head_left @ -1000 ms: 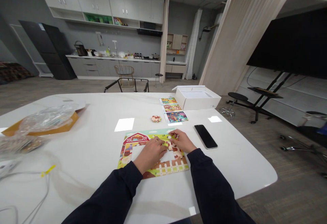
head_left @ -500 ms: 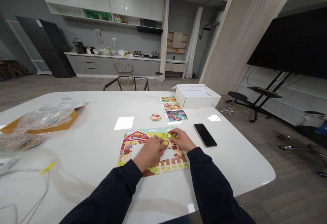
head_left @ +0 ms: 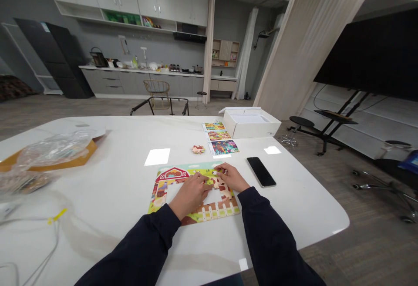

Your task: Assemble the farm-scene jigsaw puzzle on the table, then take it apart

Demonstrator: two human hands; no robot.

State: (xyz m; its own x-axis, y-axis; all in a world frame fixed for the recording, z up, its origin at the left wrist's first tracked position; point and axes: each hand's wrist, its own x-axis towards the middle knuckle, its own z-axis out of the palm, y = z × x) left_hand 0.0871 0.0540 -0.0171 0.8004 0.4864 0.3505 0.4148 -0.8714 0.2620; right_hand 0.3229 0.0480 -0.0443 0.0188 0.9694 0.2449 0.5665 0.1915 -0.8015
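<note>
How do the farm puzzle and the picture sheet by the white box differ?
The puzzle is larger than the picture sheet. The puzzle has a white gap inside its border, while the picture sheet shows three pictures in a column. The left hand and right hand are over the puzzle; the picture sheet lies beyond them. Both are colourful and lie flat on the table.

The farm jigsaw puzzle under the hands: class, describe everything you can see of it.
The farm jigsaw puzzle lies flat on the glossy white table, unfinished, with a white gap in its middle. It looks like printed card or thin board. A red barn stands at its upper left, a brown-and-white cow at its right and a white picket fence at its lower right; its top strip is pale blue. The left hand covers part of its middle; the right hand is at its upper right.
</note>
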